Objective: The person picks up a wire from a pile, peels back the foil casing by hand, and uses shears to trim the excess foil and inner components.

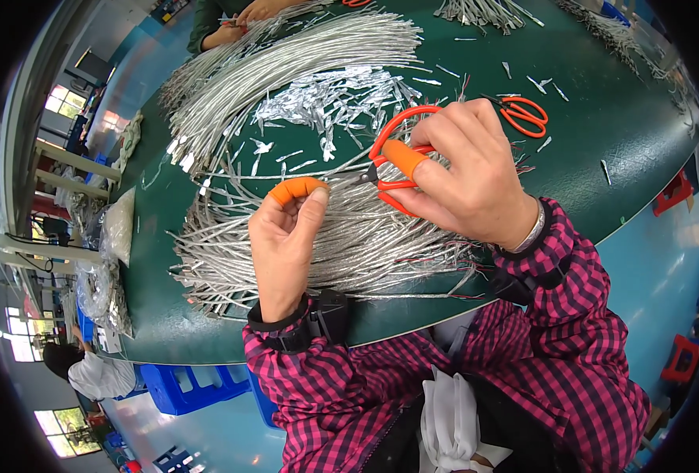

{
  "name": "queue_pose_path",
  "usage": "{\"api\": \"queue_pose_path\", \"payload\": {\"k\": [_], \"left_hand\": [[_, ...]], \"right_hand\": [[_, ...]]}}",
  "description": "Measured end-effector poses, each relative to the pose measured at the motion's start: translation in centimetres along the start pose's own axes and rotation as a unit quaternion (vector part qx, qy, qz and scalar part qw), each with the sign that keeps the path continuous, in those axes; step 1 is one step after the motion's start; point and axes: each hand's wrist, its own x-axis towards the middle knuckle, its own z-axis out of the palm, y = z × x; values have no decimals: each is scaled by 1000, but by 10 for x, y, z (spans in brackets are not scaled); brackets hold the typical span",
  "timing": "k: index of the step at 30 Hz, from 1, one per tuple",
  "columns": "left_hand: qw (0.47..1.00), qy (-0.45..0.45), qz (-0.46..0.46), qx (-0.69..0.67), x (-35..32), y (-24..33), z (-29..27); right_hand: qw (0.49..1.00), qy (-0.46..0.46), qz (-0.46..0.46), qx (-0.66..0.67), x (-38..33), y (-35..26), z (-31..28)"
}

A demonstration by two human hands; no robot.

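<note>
Green tabletop (633,134), landmark the near bundle of silver cables (349,256); above it, left hand (281,244) with thumb and orange-covered forefinger pinched together, content too small to tell; right hand (472,177) curled around orange-handled scissors (379,142), also above the bundle, pointing toward the left hand's pinch; beyond the bundle, foil scraps (330,102), then a second cable bundle (310,59); beyond its right end, other scissors (527,124).

And here's a broad dark-green table (151,276) above a glossy pale-blue floor (235,443), light glinting off it; a blue plastic stool (163,394) sits near-left, red plastic stools (682,356) stand off right, and bright multi-paned windows (64,102) glow far left.
</note>
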Motion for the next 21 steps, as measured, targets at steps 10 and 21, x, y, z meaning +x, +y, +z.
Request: {"api": "queue_pose_path", "payload": {"k": [10, 21], "left_hand": [[997, -38, -29, -60, 2, -6, -11], [995, -41, -22, -85, 3, -6, -7]], "right_hand": [[990, -55, 98, 87, -8, -4, 5], [973, -63, 159, 157, -8, -4, 11]]}}
